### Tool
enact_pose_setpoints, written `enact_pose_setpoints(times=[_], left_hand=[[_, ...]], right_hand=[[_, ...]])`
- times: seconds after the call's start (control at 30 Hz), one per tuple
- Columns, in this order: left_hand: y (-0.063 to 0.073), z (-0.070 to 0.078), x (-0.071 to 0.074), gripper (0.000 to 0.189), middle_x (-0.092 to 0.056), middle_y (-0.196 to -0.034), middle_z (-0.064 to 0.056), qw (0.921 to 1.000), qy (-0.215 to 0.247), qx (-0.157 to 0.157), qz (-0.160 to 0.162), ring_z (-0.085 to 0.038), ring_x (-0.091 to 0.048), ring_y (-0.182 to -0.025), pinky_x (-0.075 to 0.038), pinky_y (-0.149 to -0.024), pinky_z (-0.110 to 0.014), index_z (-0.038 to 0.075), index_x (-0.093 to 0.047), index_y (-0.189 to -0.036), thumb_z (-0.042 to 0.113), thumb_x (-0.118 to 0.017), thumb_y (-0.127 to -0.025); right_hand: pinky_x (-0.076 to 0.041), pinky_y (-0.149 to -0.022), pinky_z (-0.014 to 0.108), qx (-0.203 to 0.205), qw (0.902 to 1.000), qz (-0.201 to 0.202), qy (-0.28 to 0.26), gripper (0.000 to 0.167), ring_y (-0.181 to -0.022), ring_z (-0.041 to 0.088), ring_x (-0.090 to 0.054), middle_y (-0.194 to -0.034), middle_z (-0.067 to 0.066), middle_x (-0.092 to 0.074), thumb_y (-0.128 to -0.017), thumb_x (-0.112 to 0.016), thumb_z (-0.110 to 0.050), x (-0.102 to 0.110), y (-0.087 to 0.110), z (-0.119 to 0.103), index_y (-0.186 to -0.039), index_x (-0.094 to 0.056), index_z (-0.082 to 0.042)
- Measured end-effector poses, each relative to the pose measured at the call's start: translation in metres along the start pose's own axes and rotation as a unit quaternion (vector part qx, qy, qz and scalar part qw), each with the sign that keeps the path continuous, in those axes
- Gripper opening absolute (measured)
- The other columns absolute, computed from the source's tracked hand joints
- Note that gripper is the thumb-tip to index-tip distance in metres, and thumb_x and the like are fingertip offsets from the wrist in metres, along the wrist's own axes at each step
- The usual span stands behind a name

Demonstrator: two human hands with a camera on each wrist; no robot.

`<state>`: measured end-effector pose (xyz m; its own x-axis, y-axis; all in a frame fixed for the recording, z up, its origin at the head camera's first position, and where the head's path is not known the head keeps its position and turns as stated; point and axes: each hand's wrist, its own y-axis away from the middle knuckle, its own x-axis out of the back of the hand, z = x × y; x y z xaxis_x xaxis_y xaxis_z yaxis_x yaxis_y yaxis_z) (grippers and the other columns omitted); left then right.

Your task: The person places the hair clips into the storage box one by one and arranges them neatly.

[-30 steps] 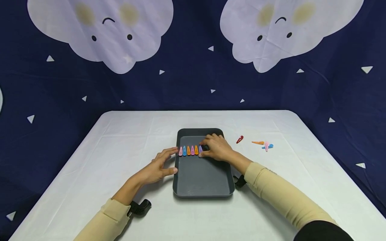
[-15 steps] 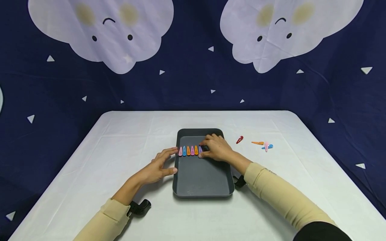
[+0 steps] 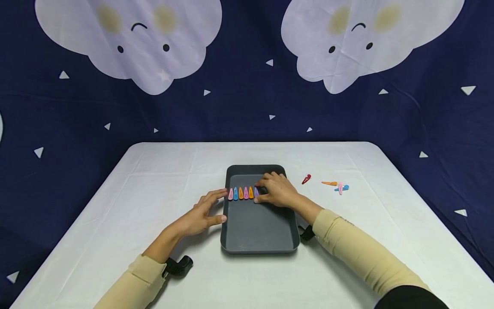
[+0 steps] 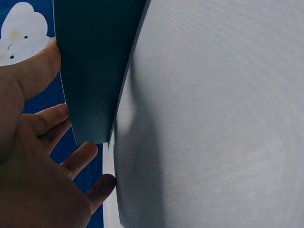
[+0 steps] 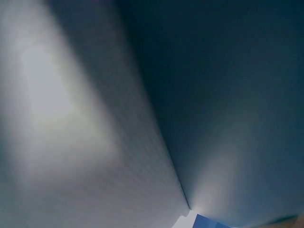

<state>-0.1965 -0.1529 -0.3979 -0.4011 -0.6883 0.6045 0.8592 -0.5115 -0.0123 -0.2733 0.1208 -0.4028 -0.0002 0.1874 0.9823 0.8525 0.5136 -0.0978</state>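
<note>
A dark grey rectangular tray [image 3: 259,229] lies on the white table. Across its upper half runs a row of snap hair clips: pink [image 3: 230,194], blue [image 3: 236,193], orange [image 3: 241,193], magenta, orange and, at the right end, a purple hair clip [image 3: 256,192]. Thumb and finger of my right hand [image 3: 278,190] pinch that purple clip at its two ends; the hand partly hides it. My left hand [image 3: 198,218] has its fingers extended against the tray's left rim. In the left wrist view, the fingertips and thumb touch the tray wall [image 4: 97,71].
Right of the tray on the table lie a red hair clip [image 3: 306,179], an orange clip [image 3: 329,183], and a pink clip [image 3: 340,188] crossed over a blue clip [image 3: 345,187]. The tray's side [image 5: 228,109] fills much of the right wrist view. A dark blue cloud-print cloth [image 3: 247,111] hangs behind.
</note>
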Motion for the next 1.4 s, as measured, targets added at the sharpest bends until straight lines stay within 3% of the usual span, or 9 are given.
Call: enact_pose_setpoints(times=[0.87,1.17,1.4], left_hand=[[0.001,0.001,0.002,0.069,-0.023,-0.156,-0.003,1.0,-0.008,-0.003,0.001,-0.036,-0.017,-0.141,-0.005,-0.105,-0.072,0.011,-0.032,-0.147,0.026,-0.066,-0.088],[0.001,0.001,0.001,0.069,-0.023,-0.156,-0.001,1.0,-0.009,0.002,0.001,-0.034,-0.017,-0.142,-0.004,-0.106,-0.071,0.013,-0.033,-0.146,0.026,-0.066,-0.088],[0.001,0.001,0.001,0.068,-0.022,-0.156,-0.001,1.0,-0.005,0.004,-0.001,-0.034,-0.016,-0.142,-0.004,-0.107,-0.07,0.013,-0.033,-0.146,0.024,-0.066,-0.088]], right_hand=[[-0.04,-0.089,0.042,0.001,0.998,0.028,-0.057,0.052,-0.106,0.024,-0.052,-0.112,0.004,-0.061,-0.078,-0.072,-0.049,0.008,0.001,-0.001,-0.117,-0.066,-0.015],[-0.038,-0.094,0.047,0.0,0.9915,0.065,-0.112,0.052,-0.105,0.027,-0.053,-0.108,0.007,-0.063,-0.079,-0.074,-0.041,0.025,0.01,0.011,-0.119,-0.065,-0.01],[-0.036,-0.097,0.049,-0.026,0.9882,0.077,-0.13,0.054,-0.107,0.028,-0.052,-0.114,0.008,-0.061,-0.079,-0.073,-0.04,0.045,0.022,0.029,-0.123,-0.062,-0.01]])
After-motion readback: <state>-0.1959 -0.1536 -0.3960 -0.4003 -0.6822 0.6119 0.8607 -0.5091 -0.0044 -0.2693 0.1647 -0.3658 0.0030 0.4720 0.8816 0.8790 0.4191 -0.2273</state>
